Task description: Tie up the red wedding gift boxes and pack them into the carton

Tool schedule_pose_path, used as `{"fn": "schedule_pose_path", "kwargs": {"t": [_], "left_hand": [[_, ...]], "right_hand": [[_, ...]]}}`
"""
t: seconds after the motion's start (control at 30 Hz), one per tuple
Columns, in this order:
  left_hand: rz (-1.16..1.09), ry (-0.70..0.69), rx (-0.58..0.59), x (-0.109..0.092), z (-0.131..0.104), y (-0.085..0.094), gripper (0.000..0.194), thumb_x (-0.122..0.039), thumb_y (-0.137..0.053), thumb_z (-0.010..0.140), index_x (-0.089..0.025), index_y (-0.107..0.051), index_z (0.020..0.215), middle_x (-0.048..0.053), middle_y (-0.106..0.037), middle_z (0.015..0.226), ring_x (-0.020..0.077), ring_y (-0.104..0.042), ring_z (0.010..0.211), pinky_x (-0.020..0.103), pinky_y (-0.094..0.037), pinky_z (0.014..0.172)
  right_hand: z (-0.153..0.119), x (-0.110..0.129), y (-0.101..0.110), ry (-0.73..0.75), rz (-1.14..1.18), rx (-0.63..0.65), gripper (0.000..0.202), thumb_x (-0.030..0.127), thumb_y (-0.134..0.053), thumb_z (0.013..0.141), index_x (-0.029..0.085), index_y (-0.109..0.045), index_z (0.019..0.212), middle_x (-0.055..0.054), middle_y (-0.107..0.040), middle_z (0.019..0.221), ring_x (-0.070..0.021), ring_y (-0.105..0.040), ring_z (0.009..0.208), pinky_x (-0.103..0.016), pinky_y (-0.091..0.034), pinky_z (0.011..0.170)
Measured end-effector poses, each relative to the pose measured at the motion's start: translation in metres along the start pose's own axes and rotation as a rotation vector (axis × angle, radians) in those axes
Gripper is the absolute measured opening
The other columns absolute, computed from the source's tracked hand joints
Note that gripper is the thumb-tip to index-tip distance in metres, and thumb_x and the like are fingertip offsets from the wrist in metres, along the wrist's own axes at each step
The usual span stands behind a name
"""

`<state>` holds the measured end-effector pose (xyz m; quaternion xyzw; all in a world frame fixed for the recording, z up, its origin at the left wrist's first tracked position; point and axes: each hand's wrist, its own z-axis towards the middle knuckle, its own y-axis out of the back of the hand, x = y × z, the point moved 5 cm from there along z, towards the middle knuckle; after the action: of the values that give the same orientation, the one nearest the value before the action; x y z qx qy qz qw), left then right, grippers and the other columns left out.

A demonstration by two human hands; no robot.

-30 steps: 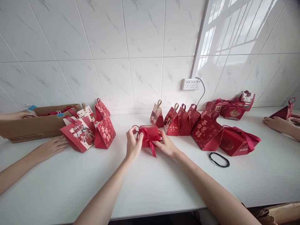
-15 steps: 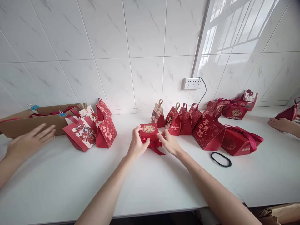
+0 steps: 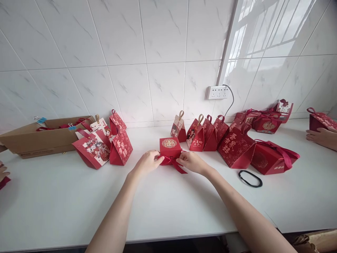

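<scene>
A small red gift box [image 3: 170, 143] with a gold emblem on top stands on the white table in front of me. Around its front runs a red ribbon [image 3: 179, 168], tied at the middle with a tail hanging down to the right. My left hand [image 3: 149, 161] is closed at the box's left side, thumb and fingers pinching the ribbon. On the opposite side my right hand [image 3: 194, 163] pinches the ribbon near the knot. The fingertips hide parts of the ribbon's loops.
Several red gift boxes [image 3: 235, 147] stand behind and to the right, others [image 3: 121, 147] to the left. A cardboard box [image 3: 52, 138] holds red ribbon pieces. A black band [image 3: 250, 179] lies at right. Other people's hands [image 3: 319, 137] show at both edges.
My hands have slid from the box's upper sides and corner down to the ribbon. At the left, another person's hand has drawn back toward the edge, now with something red.
</scene>
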<state>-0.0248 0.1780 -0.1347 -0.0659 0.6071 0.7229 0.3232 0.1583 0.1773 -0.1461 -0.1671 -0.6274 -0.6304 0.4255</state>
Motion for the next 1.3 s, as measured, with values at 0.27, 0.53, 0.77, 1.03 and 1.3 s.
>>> {"fn": "schedule_pose_path", "kwargs": {"t": [0.27, 0.53, 0.77, 1.03, 1.3], "left_hand": [[-0.316, -0.046, -0.180, -0.002, 0.005, 0.003, 0.029, -0.040, -0.045, 0.082, -0.019, -0.060, 0.069, 0.004, -0.055, 0.084, 0.0158, -0.059, 0.077, 0.029, -0.052, 0.074], [-0.649, 0.035, -0.313, 0.003, 0.007, 0.011, 0.030, -0.043, -0.053, 0.077, -0.017, -0.067, 0.080, 0.009, -0.060, 0.112, 0.0224, -0.059, 0.102, 0.031, -0.052, 0.084], [-0.669, 0.088, -0.356, 0.002, 0.007, 0.001, 0.028, -0.039, -0.053, 0.077, -0.016, -0.067, 0.083, 0.009, -0.064, 0.106, 0.0222, -0.060, 0.102, 0.033, -0.048, 0.091], [-0.658, -0.047, -0.425, -0.009, 0.003, -0.003, 0.028, -0.039, -0.050, 0.082, -0.017, -0.065, 0.090, 0.009, -0.060, 0.111, 0.0199, -0.060, 0.101, 0.029, -0.053, 0.081], [-0.614, -0.056, -0.487, -0.007, 0.000, -0.006, 0.027, -0.038, -0.050, 0.083, -0.017, -0.064, 0.075, 0.009, -0.061, 0.107, 0.0188, -0.061, 0.096, 0.027, -0.053, 0.075]], "right_hand": [[0.007, -0.008, 0.011, 0.029, 0.322, -0.125, 0.031, 0.049, -0.053, 0.077, 0.020, -0.048, 0.067, 0.000, -0.055, 0.063, -0.0149, -0.052, 0.062, -0.030, -0.040, 0.063], [0.008, -0.004, 0.020, 0.042, 0.655, -0.147, 0.040, 0.055, -0.067, 0.064, 0.018, -0.059, 0.078, -0.003, -0.062, 0.078, -0.0162, -0.059, 0.076, -0.032, -0.047, 0.074], [0.009, -0.013, 0.017, -0.042, 0.731, -0.195, 0.035, 0.048, -0.072, 0.062, 0.017, -0.061, 0.073, -0.004, -0.064, 0.076, -0.0179, -0.061, 0.076, -0.036, -0.048, 0.078], [0.009, -0.016, 0.020, -0.037, 0.767, -0.309, 0.035, 0.049, -0.072, 0.062, 0.018, -0.059, 0.070, -0.004, -0.064, 0.084, -0.0189, -0.061, 0.083, -0.035, -0.050, 0.082], [0.006, -0.008, 0.020, -0.010, 0.830, -0.325, 0.045, 0.058, -0.072, 0.057, 0.018, -0.057, 0.067, -0.010, -0.064, 0.110, -0.0226, -0.063, 0.090, -0.038, -0.054, 0.079]]}}
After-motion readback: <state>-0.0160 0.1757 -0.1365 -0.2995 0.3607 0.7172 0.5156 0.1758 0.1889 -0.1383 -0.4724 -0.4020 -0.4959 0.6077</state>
